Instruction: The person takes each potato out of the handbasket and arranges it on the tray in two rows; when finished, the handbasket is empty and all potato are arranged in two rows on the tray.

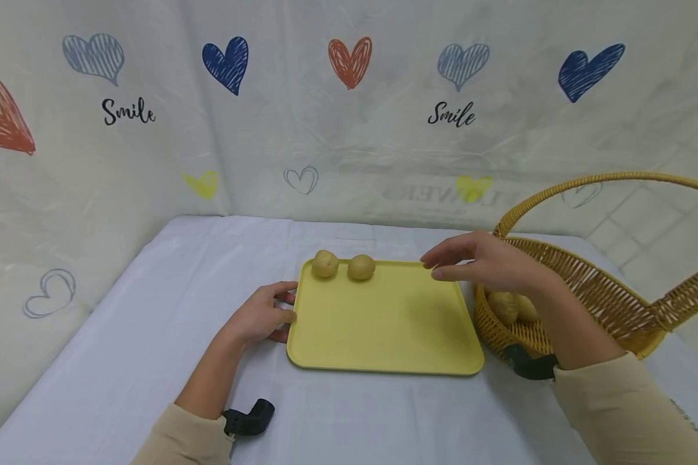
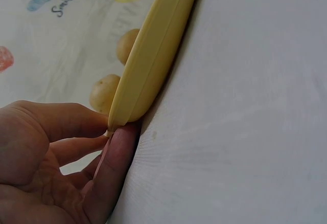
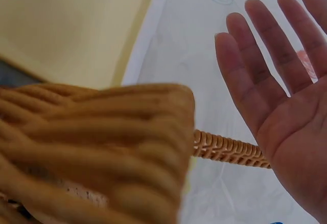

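Note:
A yellow tray [image 1: 384, 323] lies on the white cloth, with one round potato [image 1: 325, 264] at its back left corner and another potato [image 1: 361, 267] just right of it. My left hand [image 1: 258, 318] grips the tray's left edge; in the left wrist view the thumb of the hand [image 2: 56, 162] meets the rim of the tray [image 2: 153, 55] and a finger lies under it. My right hand [image 1: 483, 261] hangs over the tray's back right corner and the basket's near side, holding nothing. In the right wrist view the fingers of this hand [image 3: 291, 96] are extended and spread.
A wicker basket [image 1: 593, 284] with a tall arched handle [image 1: 605, 176] stands right of the tray, close to its edge. Potatoes [image 1: 503, 307] lie inside, partly hidden by the right arm. A pale curtain [image 1: 337, 129] printed with hearts hangs behind the table.

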Available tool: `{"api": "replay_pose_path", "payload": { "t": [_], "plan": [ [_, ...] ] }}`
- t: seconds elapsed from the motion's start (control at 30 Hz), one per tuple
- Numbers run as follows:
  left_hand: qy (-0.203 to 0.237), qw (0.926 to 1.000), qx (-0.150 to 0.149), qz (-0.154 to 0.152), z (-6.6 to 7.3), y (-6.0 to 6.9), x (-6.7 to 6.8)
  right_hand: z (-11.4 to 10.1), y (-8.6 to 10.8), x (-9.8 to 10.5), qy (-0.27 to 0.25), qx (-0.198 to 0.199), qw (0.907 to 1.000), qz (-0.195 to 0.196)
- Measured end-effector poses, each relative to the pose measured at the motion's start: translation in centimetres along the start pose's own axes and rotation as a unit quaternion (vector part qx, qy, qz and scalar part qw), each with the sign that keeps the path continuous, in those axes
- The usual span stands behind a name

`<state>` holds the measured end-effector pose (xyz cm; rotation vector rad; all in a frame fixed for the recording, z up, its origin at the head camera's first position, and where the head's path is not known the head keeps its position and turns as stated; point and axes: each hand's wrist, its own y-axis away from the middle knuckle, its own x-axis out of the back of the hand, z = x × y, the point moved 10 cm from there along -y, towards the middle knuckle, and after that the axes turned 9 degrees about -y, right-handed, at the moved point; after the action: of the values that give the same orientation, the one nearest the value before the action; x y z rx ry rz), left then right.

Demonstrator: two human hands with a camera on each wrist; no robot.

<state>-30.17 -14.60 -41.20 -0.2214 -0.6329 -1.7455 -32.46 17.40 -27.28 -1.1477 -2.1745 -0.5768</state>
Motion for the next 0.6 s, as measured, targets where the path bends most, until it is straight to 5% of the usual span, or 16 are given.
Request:
{"api": "replay_pose_path", "payload": {
  "t": [0.6],
  "plan": [
    [-0.001,1.0000,0.002,-0.003,-0.1,0.0,0.0,0.7,1.3,1.7,-0.012,-0.007,0.9995,-0.029]
  ]
}}
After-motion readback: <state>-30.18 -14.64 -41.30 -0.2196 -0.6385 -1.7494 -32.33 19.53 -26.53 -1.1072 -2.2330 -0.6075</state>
